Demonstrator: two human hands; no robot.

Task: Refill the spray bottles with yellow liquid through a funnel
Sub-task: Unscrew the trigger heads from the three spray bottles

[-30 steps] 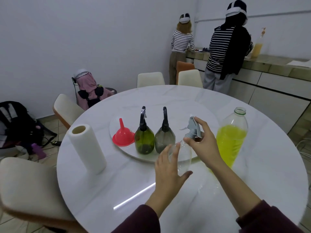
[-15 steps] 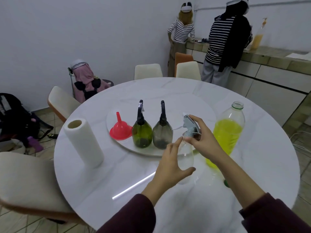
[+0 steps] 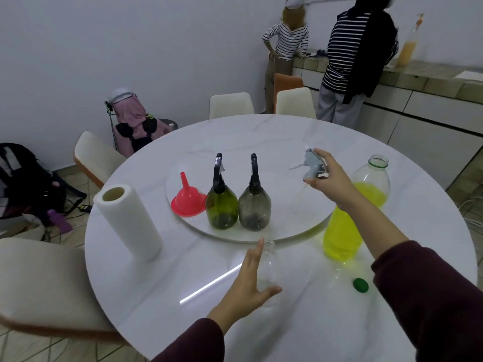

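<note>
My left hand [image 3: 248, 286] holds a clear empty spray bottle [image 3: 268, 270] upright on the table, its neck uncovered. My right hand [image 3: 332, 178] grips the grey spray head [image 3: 313, 165], lifted off and held over the turntable [image 3: 287, 231], its dip tube hanging below. A red funnel [image 3: 188, 199], a green spray bottle [image 3: 221, 205] and a grey spray bottle [image 3: 254, 205] stand in a row on the turntable. An uncapped large bottle of yellow liquid [image 3: 350, 226] stands on the right, partly behind my right forearm. Its green cap [image 3: 360, 285] lies on the table.
A paper towel roll [image 3: 129, 220] stands at the table's left. Cream chairs ring the round white table [image 3: 418, 231]. Two people stand at a counter [image 3: 431, 77] at the back right. Bags lie on the floor at the left.
My right hand has pulled the spray head up and away from the clear bottle, toward the right. My left hand keeps hold of the bottle, now lower and nearer to me.
</note>
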